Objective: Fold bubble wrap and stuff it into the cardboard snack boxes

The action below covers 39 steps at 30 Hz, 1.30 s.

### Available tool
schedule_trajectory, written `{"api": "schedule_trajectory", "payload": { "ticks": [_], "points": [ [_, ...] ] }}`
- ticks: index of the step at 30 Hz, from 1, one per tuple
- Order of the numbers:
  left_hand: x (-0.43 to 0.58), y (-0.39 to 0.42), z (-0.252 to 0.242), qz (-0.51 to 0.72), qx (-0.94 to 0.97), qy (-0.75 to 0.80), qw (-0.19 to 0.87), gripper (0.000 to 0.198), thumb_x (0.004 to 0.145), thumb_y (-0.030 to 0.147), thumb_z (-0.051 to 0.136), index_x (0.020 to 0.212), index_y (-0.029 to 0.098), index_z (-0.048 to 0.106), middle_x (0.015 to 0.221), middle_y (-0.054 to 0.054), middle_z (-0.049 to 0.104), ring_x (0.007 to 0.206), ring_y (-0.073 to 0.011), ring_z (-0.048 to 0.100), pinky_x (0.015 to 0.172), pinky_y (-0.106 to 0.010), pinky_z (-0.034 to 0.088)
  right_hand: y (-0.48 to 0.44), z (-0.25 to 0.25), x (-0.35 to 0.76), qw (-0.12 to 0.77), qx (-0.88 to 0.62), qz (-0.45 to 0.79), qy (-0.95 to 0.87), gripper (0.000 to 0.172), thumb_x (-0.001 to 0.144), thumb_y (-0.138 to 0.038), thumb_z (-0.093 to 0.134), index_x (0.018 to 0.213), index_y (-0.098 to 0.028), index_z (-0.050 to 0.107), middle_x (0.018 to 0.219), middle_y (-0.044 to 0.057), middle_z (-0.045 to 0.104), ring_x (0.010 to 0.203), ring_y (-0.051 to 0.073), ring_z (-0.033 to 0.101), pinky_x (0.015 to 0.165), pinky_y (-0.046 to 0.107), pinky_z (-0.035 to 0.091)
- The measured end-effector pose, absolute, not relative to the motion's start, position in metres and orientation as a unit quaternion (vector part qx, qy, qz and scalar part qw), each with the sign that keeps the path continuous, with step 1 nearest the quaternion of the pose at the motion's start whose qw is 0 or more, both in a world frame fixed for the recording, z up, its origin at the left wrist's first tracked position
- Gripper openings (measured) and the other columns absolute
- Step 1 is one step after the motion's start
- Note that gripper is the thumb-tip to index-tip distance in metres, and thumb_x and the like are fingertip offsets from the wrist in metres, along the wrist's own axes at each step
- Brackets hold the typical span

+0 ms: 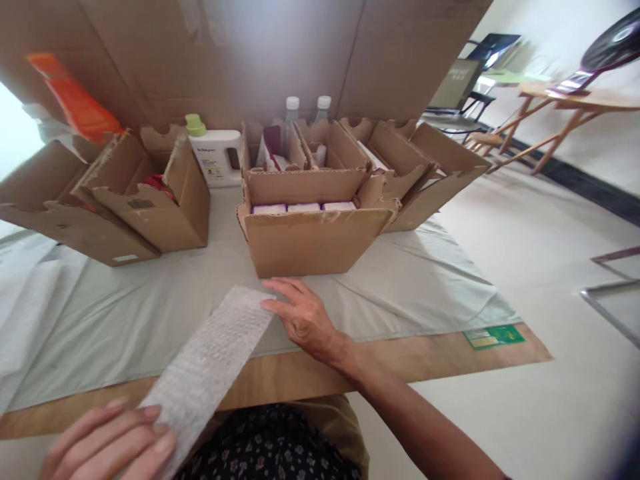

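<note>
A long folded strip of whitish, bumpy sheet [213,357], which looks like bubble wrap, slants from the lower left up toward the middle. My left hand [113,443] grips its near end, the fingers lying over the edge; the thumb is hidden. At the far right corner, my right hand [307,320] pinches the strip between thumb and fingers. Just beyond that hand stands an open cardboard box [315,240] with several white-and-purple packs [304,208] in it.
More open cardboard boxes stand at left [187,200] and right [425,193]. A white jug with a green cap [217,157] and two clear white-capped bottles [323,110] are behind. An orange bottle [77,103] tilts at left. A tall cardboard panel [225,60] backs the cloth-covered table [400,290].
</note>
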<state>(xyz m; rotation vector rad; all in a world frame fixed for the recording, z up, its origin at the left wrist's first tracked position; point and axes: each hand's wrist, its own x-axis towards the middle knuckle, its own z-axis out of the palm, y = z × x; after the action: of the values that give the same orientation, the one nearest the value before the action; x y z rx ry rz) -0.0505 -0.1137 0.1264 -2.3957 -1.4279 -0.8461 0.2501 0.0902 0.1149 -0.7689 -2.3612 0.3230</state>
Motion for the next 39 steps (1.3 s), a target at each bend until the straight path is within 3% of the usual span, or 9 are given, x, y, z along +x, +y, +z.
{"api": "schedule_trajectory", "payload": {
  "ticks": [3,7,12,15,17,23,26,31,39],
  "points": [
    [-0.007,-0.111,0.123,-0.251,-0.847,-0.465,0.065,0.050,0.078,0.010,0.064,0.123,0.030,0.070,0.102,-0.001,0.080,0.095,-0.0259,0.072,0.094,-0.046,0.057,0.099,0.112,0.237,0.236,-0.295,0.099,-0.921,0.054,0.083,0.006,0.045,0.122,-0.021,0.069,0.141,0.012,0.061,0.131,0.026,0.054,0.102,0.048,0.053],
    [0.053,-0.084,0.125,-0.318,-0.813,-0.487,-0.006,0.034,0.089,0.001,0.044,0.105,0.018,0.069,0.085,-0.003,0.074,0.077,-0.0163,0.069,0.095,-0.038,0.051,0.069,0.124,0.262,0.190,-0.290,0.131,-0.929,0.061,0.082,0.003,0.046,0.137,-0.020,0.058,0.147,0.015,0.056,0.132,0.029,0.053,0.101,0.050,0.051],
    [0.066,-0.063,0.133,-0.326,-0.810,-0.480,-0.082,0.026,0.094,0.004,0.047,0.108,0.018,0.064,0.083,-0.003,0.072,0.074,-0.0180,0.066,0.082,-0.037,0.053,0.001,0.130,0.277,0.182,-0.250,0.238,-0.921,0.054,0.088,-0.021,0.062,0.141,-0.017,0.050,0.138,0.015,0.063,0.124,0.030,0.059,0.101,0.049,0.051],
    [0.059,-0.062,0.134,-0.310,-0.802,-0.493,-0.133,0.027,0.094,0.010,0.052,0.118,0.019,0.061,0.090,-0.004,0.073,0.080,-0.0203,0.068,0.080,-0.037,0.055,-0.016,0.114,0.261,0.275,-0.310,0.279,-0.866,0.023,0.094,-0.015,0.056,0.117,-0.020,0.060,0.108,0.008,0.074,0.101,0.024,0.066,0.090,0.042,0.053],
    [0.050,-0.065,0.132,-0.297,-0.789,-0.520,-0.139,0.034,0.094,0.012,0.050,0.127,0.019,0.057,0.098,-0.006,0.074,0.088,-0.0216,0.070,0.081,-0.037,0.056,-0.016,0.104,0.251,0.319,-0.354,0.279,-0.834,0.016,0.095,-0.010,0.052,0.098,-0.022,0.061,0.096,0.004,0.073,0.092,0.022,0.065,0.084,0.039,0.052],
    [0.032,-0.071,0.112,-0.302,-0.728,-0.607,-0.100,0.027,0.101,0.022,0.050,0.127,0.020,0.057,0.090,-0.004,0.072,0.080,-0.0195,0.068,0.071,-0.031,0.056,-0.006,0.103,0.245,0.322,-0.378,0.259,-0.828,0.015,0.093,-0.008,0.052,0.089,-0.021,0.058,0.096,0.005,0.072,0.090,0.022,0.065,0.080,0.039,0.050],
    [0.034,-0.065,0.106,-0.298,-0.724,-0.618,-0.075,0.031,0.102,0.024,0.050,0.131,0.017,0.055,0.085,-0.004,0.070,0.074,-0.0205,0.064,0.070,-0.034,0.054,-0.009,0.106,0.250,0.299,-0.394,0.202,-0.845,0.015,0.096,-0.012,0.051,0.103,-0.021,0.060,0.104,0.008,0.072,0.091,0.024,0.066,0.081,0.041,0.051],
    [0.037,-0.054,0.118,-0.271,-0.761,-0.583,-0.090,0.035,0.101,0.017,0.049,0.136,0.016,0.052,0.087,-0.005,0.069,0.077,-0.0224,0.063,0.073,-0.036,0.050,-0.016,0.108,0.257,0.288,-0.391,0.161,-0.859,0.036,0.098,-0.021,0.054,0.133,-0.017,0.051,0.113,0.012,0.071,0.100,0.027,0.066,0.086,0.044,0.053],
    [0.035,-0.035,0.113,-0.209,-0.799,-0.554,-0.106,0.041,0.098,0.010,0.048,0.139,0.014,0.049,0.095,-0.009,0.072,0.087,-0.0268,0.065,0.080,-0.043,0.052,-0.018,0.111,0.258,0.286,-0.362,0.128,-0.878,0.046,0.090,-0.004,0.050,0.133,-0.019,0.056,0.133,0.015,0.061,0.116,0.027,0.059,0.094,0.046,0.049]
  ]
}}
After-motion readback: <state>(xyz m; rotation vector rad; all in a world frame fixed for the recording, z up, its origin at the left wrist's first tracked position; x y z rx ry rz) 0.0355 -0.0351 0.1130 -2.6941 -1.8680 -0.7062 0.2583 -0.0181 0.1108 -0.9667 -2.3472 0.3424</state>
